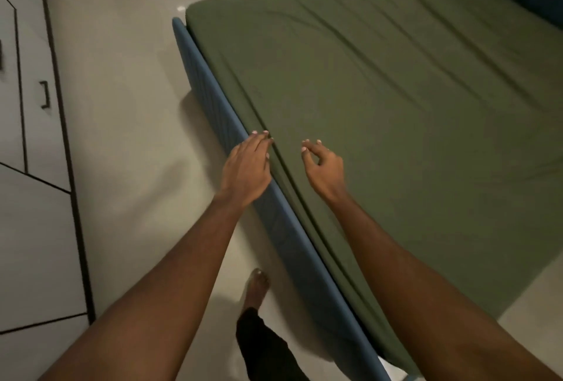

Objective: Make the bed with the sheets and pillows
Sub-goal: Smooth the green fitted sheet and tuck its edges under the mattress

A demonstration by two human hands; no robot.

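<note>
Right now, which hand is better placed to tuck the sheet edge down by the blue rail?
Left, likely. The left hand has its fingertips at the seam between green sheet and blue rail; the right hand sits further in over the sheet, loosely curled, empty.

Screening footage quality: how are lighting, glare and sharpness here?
Head view: dim, warm light; soft crease shadows on the green sheet; a small glare spot on the floor by the bed corner; the wide-angle lens slightly bends the blue bed frame; left hand and right hand look slightly soft.

Green sheet [380, 100] lies spread, lightly creased, over mattress.
</note>
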